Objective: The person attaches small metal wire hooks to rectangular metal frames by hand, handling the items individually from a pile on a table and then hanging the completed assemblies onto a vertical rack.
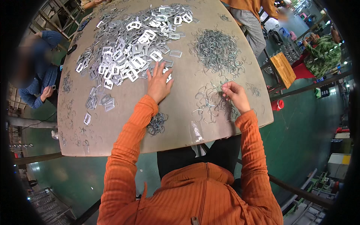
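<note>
My left hand (159, 83) lies with fingers spread at the near edge of a large heap of flat silver metal frames (127, 52), rectangular with a slot. Its fingertips reach the closest frames, and nothing shows gripped in it. My right hand (235, 95) is closed, thumb and fingertips pinched together over a loose scatter of bent wire pieces (205, 100). Whatever is between those fingertips is too small to make out. Beyond it sits a denser pile of bent wire pieces (217, 50). A small dark clump of linked metal pieces (157, 123) rests beside my left forearm.
The brown table (176, 138) has a rounded front edge close to my lap. Clear tape (196, 131) is stuck near that edge. Other people sit around the table, one at the left (41, 71). A red container (277, 105) and a wooden stool (283, 69) stand to the right.
</note>
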{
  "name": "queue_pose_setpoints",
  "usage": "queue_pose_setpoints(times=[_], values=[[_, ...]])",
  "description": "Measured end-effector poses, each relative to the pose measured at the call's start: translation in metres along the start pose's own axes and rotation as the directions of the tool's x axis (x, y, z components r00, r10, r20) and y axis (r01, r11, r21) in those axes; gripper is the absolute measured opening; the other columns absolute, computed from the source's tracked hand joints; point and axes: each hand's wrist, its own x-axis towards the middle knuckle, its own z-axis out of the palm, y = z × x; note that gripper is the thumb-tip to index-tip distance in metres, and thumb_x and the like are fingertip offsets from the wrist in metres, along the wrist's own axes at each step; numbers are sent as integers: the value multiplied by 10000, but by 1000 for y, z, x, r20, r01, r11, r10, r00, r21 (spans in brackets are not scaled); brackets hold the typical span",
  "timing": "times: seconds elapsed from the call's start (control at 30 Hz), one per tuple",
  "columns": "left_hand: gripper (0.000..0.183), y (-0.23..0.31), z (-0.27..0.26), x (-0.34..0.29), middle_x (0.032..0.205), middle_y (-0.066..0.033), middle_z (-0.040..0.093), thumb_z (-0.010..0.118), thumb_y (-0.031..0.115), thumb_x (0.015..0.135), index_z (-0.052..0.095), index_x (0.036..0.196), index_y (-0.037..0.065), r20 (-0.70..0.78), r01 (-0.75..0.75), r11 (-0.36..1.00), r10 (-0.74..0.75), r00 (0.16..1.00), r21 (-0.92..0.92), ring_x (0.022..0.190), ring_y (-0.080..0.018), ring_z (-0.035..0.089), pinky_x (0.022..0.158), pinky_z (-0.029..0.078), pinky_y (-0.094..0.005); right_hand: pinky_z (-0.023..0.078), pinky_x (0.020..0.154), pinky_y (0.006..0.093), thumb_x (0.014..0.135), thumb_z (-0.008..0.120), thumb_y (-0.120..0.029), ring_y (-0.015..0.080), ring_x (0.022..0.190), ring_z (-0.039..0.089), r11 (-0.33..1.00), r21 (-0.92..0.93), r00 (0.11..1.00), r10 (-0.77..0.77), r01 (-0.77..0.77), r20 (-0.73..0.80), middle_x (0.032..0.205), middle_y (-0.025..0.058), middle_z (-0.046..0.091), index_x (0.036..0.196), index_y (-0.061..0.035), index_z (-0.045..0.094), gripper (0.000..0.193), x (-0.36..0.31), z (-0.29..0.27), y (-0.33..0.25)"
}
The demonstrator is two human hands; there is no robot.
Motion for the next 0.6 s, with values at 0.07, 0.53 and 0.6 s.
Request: queue_pose_setpoints(times=[0.07,0.53,0.6], values=[[335,8,-7,-5,1383,-144,416,616,205,835,611,1157,116,-53,0,999,-2,999,-38,1330,-346,311,1078,209,-547,477,629,253,868,633,-120,105,701,591,971,-231,997,-55,64,47,787,22,634,934,-1,626,136,4,3,-2],[266,35,3,43,1163,-160,583,591,77,797,627,1050,5,-126,146,985,-157,979,-98,1112,-325,519,950,419,-391,500,700,423,761,672,-146,322,848,629,525,-640,828,-352,561,437,881,122,610,886,-70,615,158,33,59,-13],[347,22,19,70,1254,-160,538,518,69,828,570,1166,12,-100,127,990,-121,988,55,1179,-320,489,983,404,-395,500,660,395,768,670,-105,309,778,638,700,-521,871,-357,489,338,796,138,637,858,-44,618,120,22,50,-13]])
